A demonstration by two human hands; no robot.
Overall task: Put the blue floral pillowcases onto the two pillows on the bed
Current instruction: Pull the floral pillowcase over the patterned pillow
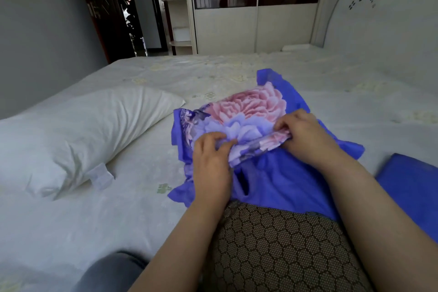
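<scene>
A blue pillowcase (246,111) printed with a large pink and lilac flower lies bunched on the bed in front of me. My left hand (211,159) pinches its near floral edge, fingers curled into the folds. My right hand (305,135) grips the same edge further right. A bare white pillow (78,130) lies to the left on the sheet, apart from the pillowcase. A second blue piece of fabric (412,187) lies flat at the right edge.
The bed (213,73) has a pale sheet with faint flower print and a white headboard (384,14) at the right. A wardrobe (256,7) and an open doorway (128,14) stand beyond the far side. My knee (111,270) and patterned clothing (279,251) are near the bottom.
</scene>
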